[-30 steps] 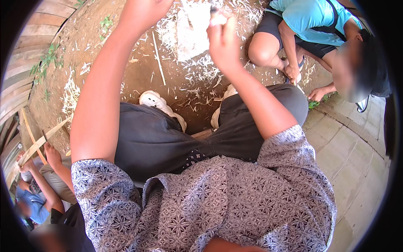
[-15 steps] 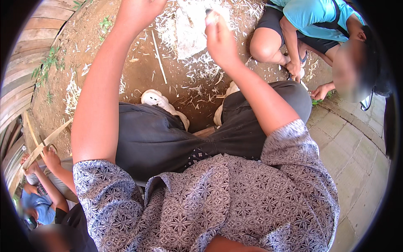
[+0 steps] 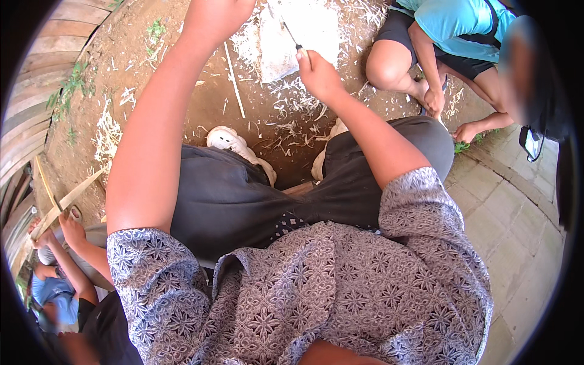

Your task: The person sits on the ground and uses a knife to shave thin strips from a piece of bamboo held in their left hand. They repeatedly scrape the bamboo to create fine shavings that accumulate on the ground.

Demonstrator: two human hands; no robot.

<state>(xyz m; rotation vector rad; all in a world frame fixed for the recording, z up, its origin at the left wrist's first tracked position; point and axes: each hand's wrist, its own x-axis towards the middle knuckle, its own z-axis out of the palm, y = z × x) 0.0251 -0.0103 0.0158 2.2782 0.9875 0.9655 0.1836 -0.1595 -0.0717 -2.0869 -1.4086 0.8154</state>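
A slim knife (image 3: pixel 287 30) with a dark shank and pale blade juts up and leftward from my right hand (image 3: pixel 322 78), whose fingers are closed round its handle. My left hand (image 3: pixel 222 13) is at the top edge, to the left of the blade. Its fingers are cut off by the frame, so whatever it may hold does not show. Beneath the knife, a pale sheet (image 3: pixel 277 61) lies on the ground with light shavings (image 3: pixel 298 100) scattered around it.
A thin pale stick (image 3: pixel 235 82) lies on the soil by my white shoes (image 3: pixel 234 146). At the right crouches a person in a turquoise shirt (image 3: pixel 447 21), near paving (image 3: pixel 499 213). Lower left, another person's hands (image 3: pixel 72 228) hold a light strip (image 3: pixel 67 202). A slatted wall (image 3: pixel 36 91) bounds the left.
My right hand has come down toward me, and the knife blade now shows clearly. My left hand has shifted slightly right along the top edge.
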